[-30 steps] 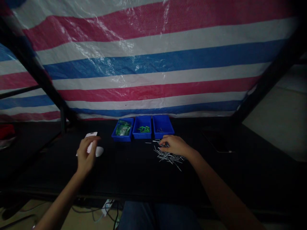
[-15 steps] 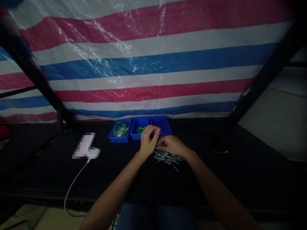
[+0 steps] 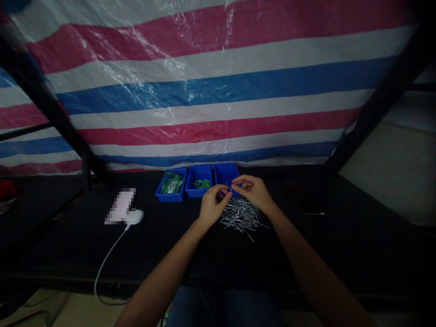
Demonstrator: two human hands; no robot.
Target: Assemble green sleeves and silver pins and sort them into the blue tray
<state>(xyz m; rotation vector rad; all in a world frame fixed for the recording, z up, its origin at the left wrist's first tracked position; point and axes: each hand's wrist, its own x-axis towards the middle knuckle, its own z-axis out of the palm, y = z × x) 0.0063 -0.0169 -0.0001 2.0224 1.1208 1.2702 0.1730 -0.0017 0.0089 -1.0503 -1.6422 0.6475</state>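
My left hand (image 3: 214, 206) and my right hand (image 3: 255, 191) meet fingertip to fingertip above a heap of thin silvery metal pins (image 3: 240, 215). Both are closed in a pinch. A thin pale sliver, much like one of the pins, shows at the right fingertips. Whatever the left fingers grip is too small to make out. Just behind my hands stands a blue bin (image 3: 226, 170), its front partly covered by them. Small green plastic pieces (image 3: 202, 184) lie in the middle blue bin (image 3: 191, 192).
The left blue bin (image 3: 170, 198) holds green and clear pieces that look bagged. Further left lie a blurred pink item (image 3: 121, 204) and a white round device (image 3: 136, 217) with a cable. A dark phone (image 3: 306, 202) rests at right. Striped sheeting (image 3: 218, 100) hangs behind.
My right hand has lifted up and away from the pins, uncovering more of the heap. The left hand has shifted slightly right and down, so the green pieces show better.
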